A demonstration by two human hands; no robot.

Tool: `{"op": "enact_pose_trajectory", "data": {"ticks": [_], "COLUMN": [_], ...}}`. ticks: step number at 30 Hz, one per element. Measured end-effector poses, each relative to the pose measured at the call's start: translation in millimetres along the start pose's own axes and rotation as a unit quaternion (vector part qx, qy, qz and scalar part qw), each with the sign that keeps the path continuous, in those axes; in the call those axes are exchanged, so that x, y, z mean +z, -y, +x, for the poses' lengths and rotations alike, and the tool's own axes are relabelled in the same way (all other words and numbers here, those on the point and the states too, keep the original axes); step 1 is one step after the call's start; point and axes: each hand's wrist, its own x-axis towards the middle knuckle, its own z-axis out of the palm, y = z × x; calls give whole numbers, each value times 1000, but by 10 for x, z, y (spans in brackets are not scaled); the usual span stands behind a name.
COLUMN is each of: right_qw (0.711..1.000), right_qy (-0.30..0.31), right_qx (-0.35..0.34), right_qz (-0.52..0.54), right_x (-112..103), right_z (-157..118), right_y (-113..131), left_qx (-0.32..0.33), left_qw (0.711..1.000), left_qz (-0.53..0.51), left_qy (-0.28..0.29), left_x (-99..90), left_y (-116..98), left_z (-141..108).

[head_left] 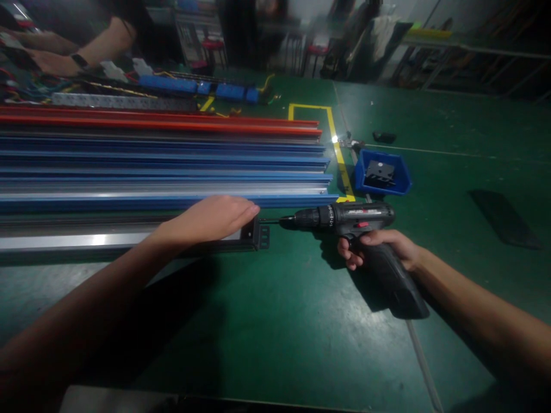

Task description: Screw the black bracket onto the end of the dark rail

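My right hand is wrapped round the handle of a black cordless drill, which lies level and points left. Its long thin bit reaches the end of a black metal profile with a silvery inner face. A small black end bracket with slots sits on that end. Over the profile, close to the bracket, my left hand grips it with fingers together; the fingertips are partly hidden on the far side. Whether a screw sits at the bit's tip is too small to tell.
Blue profiles and red profiles lie parallel beyond the black one. A blue bin holds black parts. A dark flat piece lies at right. Across the table, a co-worker's arm is near wires and blue blocks.
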Motion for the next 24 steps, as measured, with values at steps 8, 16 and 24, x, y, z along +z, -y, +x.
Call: {"op": "enact_pose_trajectory", "data": {"ticks": [8, 16, 24], "right_qw": [1000, 999, 1000], "right_qy": [-29, -29, -3], "right_qx": [9, 11, -1], "right_qz": [0, 7, 12], "right_x": [1, -10, -35], "right_z": [-10, -22, -9], "right_y": [12, 3, -2], "left_qx": [-4, -11, -11], "left_qw": [1000, 1000, 1000], "left_qz": [-14, -27, -19], "left_qy": [-3, 5, 2], "left_x": [-24, -24, -12], "left_y": [-30, -36, -14], "left_z": [-5, -5, -2]}}
